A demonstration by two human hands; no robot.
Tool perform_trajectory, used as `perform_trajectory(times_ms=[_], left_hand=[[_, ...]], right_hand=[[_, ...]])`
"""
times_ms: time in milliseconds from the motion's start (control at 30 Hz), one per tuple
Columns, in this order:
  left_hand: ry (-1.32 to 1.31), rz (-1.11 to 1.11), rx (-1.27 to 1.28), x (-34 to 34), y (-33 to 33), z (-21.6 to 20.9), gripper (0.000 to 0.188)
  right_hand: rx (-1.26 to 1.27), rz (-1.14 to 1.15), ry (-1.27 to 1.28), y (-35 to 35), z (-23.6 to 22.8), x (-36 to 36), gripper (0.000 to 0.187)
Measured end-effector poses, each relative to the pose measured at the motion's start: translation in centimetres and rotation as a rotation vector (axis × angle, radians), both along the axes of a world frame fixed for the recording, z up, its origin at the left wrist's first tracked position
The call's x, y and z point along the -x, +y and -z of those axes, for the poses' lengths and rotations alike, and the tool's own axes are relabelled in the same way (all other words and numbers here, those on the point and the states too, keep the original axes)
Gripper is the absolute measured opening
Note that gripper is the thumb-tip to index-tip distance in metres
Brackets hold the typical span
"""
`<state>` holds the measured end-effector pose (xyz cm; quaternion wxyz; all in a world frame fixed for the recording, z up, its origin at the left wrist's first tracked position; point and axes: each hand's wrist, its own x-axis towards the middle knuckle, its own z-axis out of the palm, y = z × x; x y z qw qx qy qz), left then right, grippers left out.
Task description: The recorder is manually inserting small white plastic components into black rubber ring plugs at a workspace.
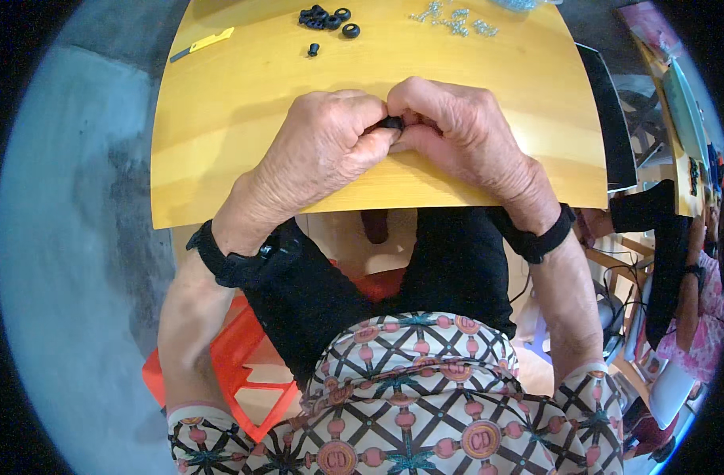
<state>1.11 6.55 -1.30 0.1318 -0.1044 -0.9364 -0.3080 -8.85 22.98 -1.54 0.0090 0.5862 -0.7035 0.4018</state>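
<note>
Over the front part of the yellow table [251,119], my two hands meet fingertip to fingertip around a small black part [391,123]. My left hand [330,138] pinches it from the left. From the other side, the bent fingers and thumb of my right hand [457,123] press against it. Most of the part is hidden by the fingers, so its full shape cannot be made out. Beyond the hands lies a single small black knob-like piece [313,50]. Farther back sits a pile of black ring-shaped pieces [330,20], with one black ring [351,31] beside it.
A yellow-handled cutter knife [202,44] lies at the table's far left. Small clear pieces [457,20] are scattered at the back right, near a clear plastic bag [520,3]. A red plastic stool [243,364] is beneath me. Another person's arm [691,293] shows at the far right.
</note>
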Motion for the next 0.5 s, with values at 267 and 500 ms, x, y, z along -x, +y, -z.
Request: perform_trajectory(times_ms=[267,500], left_hand=[[0.227,-0.091,0.067,-0.6,0.6,1.2,0.008],[0.165,-0.176,0.052,-1.0,1.1,0.8,0.009]], right_hand=[[0.050,-0.061,-0.036,0.3,1.0,0.3,0.018],[0.089,-0.006,-0.172,-0.1,1.1,0.1,0.012]])
